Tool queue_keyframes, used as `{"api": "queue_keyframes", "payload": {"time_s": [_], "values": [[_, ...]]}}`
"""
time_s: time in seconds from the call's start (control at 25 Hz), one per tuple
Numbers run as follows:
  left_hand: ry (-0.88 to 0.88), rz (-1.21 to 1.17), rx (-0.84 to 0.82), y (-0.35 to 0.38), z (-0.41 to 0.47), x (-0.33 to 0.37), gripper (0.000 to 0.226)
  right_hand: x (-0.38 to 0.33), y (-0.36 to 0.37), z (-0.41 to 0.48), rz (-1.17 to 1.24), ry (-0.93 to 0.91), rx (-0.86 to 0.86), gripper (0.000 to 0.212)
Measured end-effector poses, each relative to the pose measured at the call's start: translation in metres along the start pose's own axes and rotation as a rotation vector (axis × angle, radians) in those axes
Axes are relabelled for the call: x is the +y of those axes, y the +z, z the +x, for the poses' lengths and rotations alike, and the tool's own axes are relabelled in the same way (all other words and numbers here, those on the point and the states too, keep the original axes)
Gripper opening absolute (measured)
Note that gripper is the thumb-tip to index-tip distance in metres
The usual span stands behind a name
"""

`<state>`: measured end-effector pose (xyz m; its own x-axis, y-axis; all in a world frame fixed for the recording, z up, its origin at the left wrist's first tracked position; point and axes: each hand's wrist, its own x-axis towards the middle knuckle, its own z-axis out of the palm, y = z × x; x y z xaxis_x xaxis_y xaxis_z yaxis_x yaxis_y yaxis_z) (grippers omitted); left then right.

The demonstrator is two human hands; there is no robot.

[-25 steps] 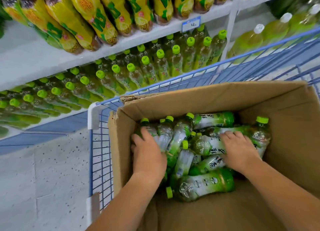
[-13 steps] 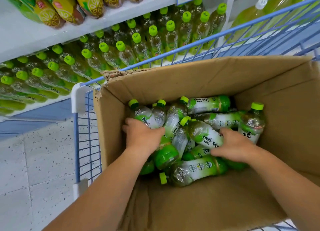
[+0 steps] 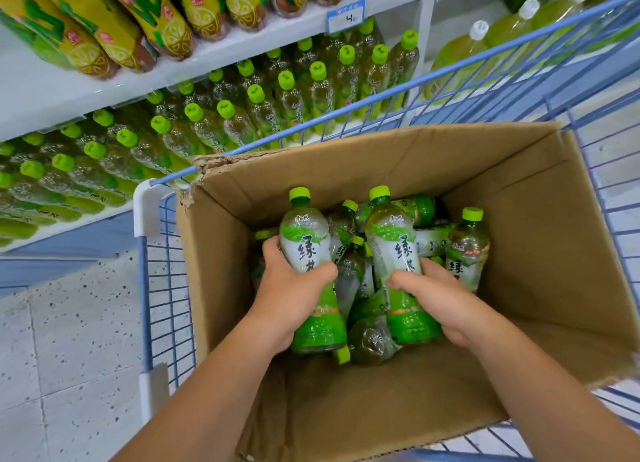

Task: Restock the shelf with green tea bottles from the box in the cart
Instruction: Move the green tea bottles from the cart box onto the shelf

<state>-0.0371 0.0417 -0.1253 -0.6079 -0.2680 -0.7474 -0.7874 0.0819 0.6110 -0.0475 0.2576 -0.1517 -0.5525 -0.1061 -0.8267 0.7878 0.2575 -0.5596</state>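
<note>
Brown cardboard box (image 3: pixel 519 226) stands open inside the blue wire cart (image 3: pixel 149 207), and the person's two bare forearms reach into it from below.

The left hand (image 3: pixel 291 295) grips one green tea bottle (image 3: pixel 306 243) around its middle: the thumb lies across the white label and the fingers curl round the far side. The right hand (image 3: pixel 440 299) grips a second green tea bottle (image 3: pixel 394 247) in the same way, low on the label, thumb in front. Both bottles are held side by side over the pile, their green caps pointing to the far wall of the box. They do not touch each other.

Under and between them more bottles (image 3: pixel 370 340) lie in disorder on the box floor. One bottle (image 3: pixel 465 250) stands upright just beside the right wall.

Beyond the cart's rim, the lower shelf (image 3: pixel 69 229) carries rows of the same green-capped bottles (image 3: pixel 225 122), packed close. On the white shelf above (image 3: pixel 52 98) there are bottles with yellow lemon labels (image 3: pixel 138 18), and a price tag (image 3: pixel 345 16) with the number 4 sits on its front edge. To the right, paler bottles with white caps (image 3: pixel 478 42) are visible through the wires. The floor (image 3: pixel 52 340) is of light speckled tiles.
</note>
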Motion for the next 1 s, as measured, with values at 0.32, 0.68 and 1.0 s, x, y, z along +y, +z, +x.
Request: {"api": "queue_keyframes", "payload": {"time_s": [0.32, 0.68, 1.0], "values": [[0.17, -0.078, -0.074, -0.043, -0.069, 0.03, 0.071, -0.054, 0.043, -0.077, -0.057, -0.08, 0.142, 0.029], [0.379, -0.175, -0.052, -0.183, -0.137, 0.057, 0.068, -0.121, 0.156, -0.168, -0.101, -0.249, 0.181, 0.026], [0.521, -0.123, 0.13, -0.393, -0.165, 0.019, 0.051, -0.156, 0.337, -0.204, -0.237, -0.406, 0.185, 0.023]]}}
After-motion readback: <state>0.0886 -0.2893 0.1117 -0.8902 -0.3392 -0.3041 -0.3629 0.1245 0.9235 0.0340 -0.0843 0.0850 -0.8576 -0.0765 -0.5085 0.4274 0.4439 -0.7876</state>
